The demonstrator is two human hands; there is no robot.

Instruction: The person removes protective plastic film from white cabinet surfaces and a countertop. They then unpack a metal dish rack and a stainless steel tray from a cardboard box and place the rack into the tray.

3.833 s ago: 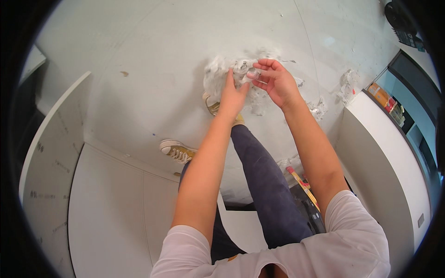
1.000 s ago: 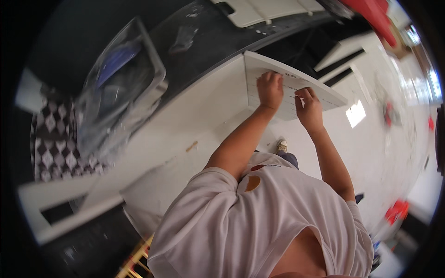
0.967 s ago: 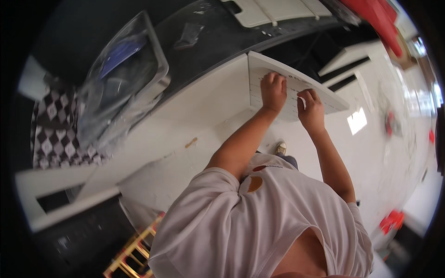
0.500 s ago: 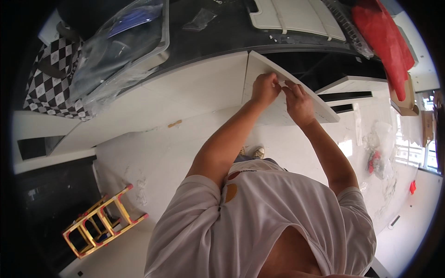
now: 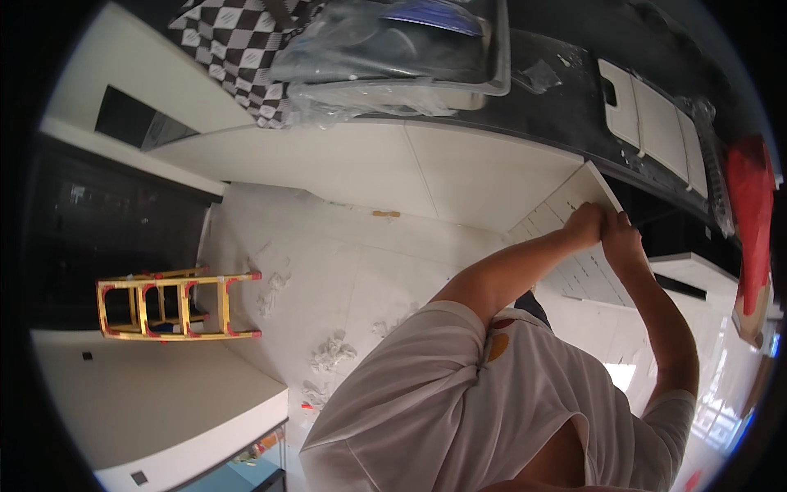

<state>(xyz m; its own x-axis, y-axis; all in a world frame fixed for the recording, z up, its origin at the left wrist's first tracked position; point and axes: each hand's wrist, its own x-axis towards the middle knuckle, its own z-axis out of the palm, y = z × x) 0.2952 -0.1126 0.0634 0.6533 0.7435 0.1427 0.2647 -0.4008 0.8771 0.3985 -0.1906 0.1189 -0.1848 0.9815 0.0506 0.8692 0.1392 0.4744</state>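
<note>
A white cabinet door (image 5: 574,271) with faint lines on its face stands open below a dark counter (image 5: 574,90). My left hand (image 5: 584,223) and my right hand (image 5: 623,239) sit close together at the door's upper corner. The fingers of both are closed and pinch its edge. What lies between the fingertips is too small to tell. My white shirt (image 5: 492,410) fills the lower middle of the view.
A yellow step stool (image 5: 176,307) with red corners stands on the pale floor at the left. Crumpled white scraps (image 5: 328,354) lie on the floor. The counter carries a clear plastic bin (image 5: 410,41), a checkered cloth (image 5: 238,41), a white tray (image 5: 652,111) and a red object (image 5: 748,197).
The view has swung, bringing the stool and more floor into sight. Both hands stay pinched at the same corner of the white door.
</note>
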